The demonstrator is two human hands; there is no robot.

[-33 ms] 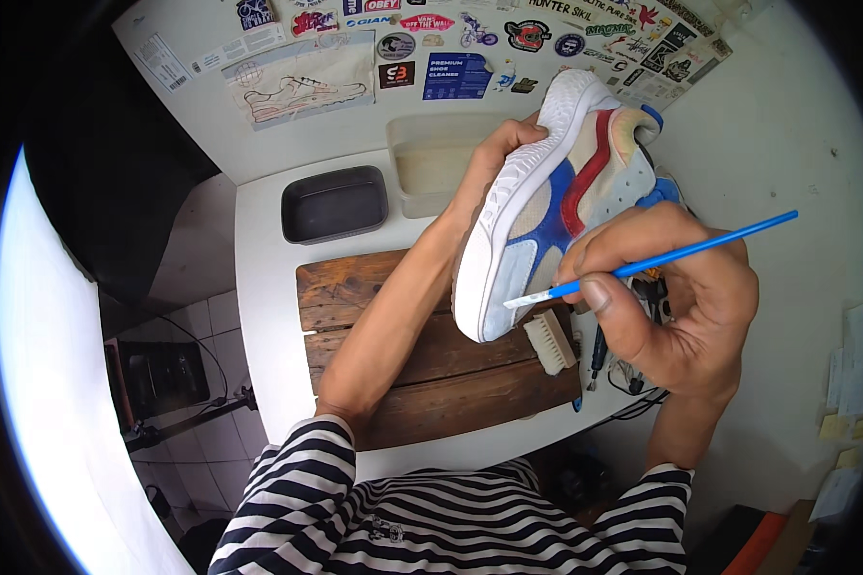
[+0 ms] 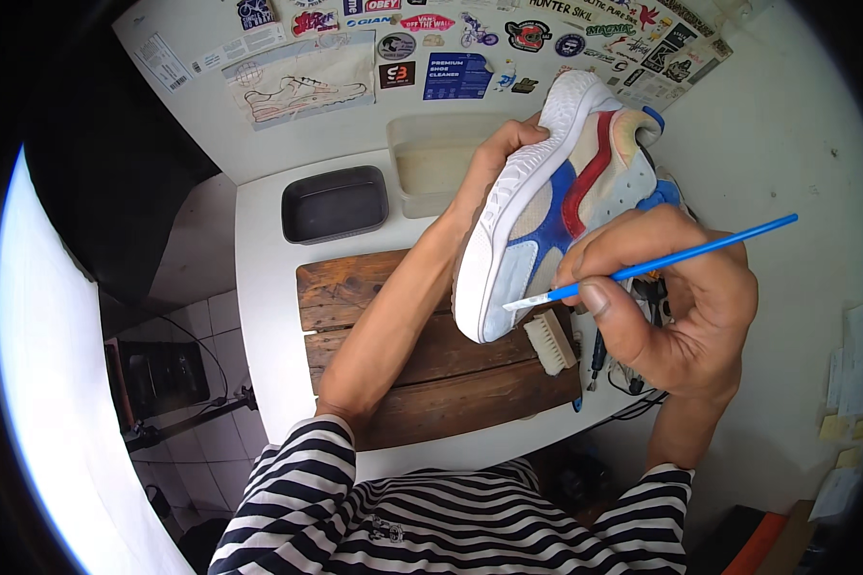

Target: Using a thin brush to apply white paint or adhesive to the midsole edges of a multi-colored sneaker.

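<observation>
A sneaker (image 2: 539, 206) with cream mesh, blue and red trim, pale blue-grey panels and a thick white sole is held up, tilted on its side. My left hand (image 2: 510, 144) grips it by the sole at the far side; most of those fingers are hidden behind the shoe. Pinched between thumb and fingers of my right hand (image 2: 681, 297) is a thin blue paintbrush (image 2: 714, 246). Its white-coated bristles touch the pale panel low on the shoe, just above the sole. Part of the shoe is covered by my right hand.
Below the shoe lies a dark wooden board (image 2: 403, 335) with a scrub brush (image 2: 549, 343) on it. A black tray (image 2: 334, 204) and a translucent tub (image 2: 427, 163) stand behind. Tools and cables (image 2: 633, 379) sit beside the board, partly behind my right hand.
</observation>
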